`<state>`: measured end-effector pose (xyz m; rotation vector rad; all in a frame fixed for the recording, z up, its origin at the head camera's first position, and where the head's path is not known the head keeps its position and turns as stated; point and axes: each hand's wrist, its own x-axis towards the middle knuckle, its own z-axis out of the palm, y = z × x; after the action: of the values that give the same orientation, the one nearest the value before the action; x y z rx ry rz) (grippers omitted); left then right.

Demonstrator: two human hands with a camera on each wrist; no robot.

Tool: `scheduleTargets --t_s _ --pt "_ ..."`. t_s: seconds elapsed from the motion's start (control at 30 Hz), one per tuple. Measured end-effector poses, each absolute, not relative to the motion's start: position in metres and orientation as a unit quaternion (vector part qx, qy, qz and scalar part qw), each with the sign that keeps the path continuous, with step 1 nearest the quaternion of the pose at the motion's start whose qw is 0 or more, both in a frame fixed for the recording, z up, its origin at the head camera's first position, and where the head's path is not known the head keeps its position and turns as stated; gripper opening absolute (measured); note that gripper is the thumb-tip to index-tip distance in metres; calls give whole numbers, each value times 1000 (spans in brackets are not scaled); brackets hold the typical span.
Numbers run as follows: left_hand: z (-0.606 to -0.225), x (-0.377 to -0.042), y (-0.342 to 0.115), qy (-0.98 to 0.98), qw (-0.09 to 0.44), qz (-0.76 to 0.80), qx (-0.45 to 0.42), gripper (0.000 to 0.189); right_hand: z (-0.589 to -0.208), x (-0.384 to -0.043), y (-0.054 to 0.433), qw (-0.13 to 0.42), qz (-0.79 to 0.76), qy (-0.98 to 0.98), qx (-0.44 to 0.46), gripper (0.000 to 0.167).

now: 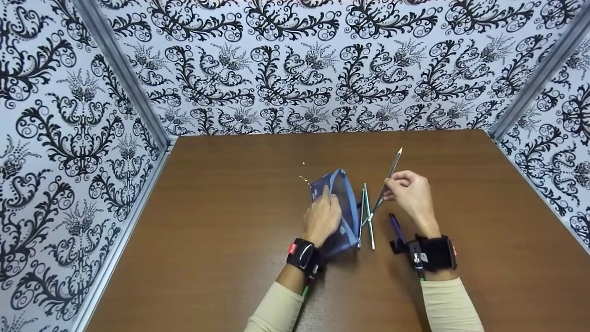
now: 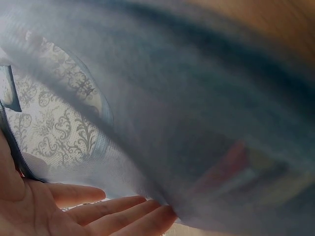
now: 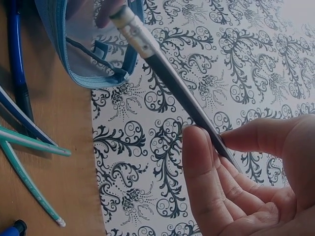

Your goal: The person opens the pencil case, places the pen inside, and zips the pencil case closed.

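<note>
My left hand (image 1: 322, 216) grips a blue mesh zipper pouch (image 1: 343, 242), its index finger lying along the side. The pouch's mouth gapes toward the right. In the left wrist view, the fingers (image 2: 123, 219) reach along the mesh (image 2: 147, 118), with a blurred reddish shape showing through it. My right hand (image 1: 412, 196) pinches a dark pencil (image 1: 392, 168) between thumb and fingers, held slantwise above the table, its sharpened tip pointing up and away. In the right wrist view, the pencil's eraser end (image 3: 125, 19) is near the pouch opening (image 3: 81, 81).
Teal pencils (image 1: 370, 230) and a dark blue pencil (image 1: 361, 216) lie crossed beside the pouch. A purple-blue pen (image 1: 395, 226) lies near my right wrist. Another blue pen (image 3: 15, 49) shows beside the pouch. Patterned walls (image 1: 295, 69) enclose the brown table (image 1: 221, 198).
</note>
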<state>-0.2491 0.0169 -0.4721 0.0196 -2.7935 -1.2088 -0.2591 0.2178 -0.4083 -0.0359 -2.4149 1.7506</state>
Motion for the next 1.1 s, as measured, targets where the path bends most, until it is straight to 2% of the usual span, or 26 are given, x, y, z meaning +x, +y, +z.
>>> scheduleTargets --t_s 0.37,1.1 --pt "-474 -251 18 -919 52 -390 8 55 -409 -259 219 80 585 -807 -5 23" --pt "-473 -249 20 -921 45 -386 12 56 -408 -257 216 89 607 -789 4 21"
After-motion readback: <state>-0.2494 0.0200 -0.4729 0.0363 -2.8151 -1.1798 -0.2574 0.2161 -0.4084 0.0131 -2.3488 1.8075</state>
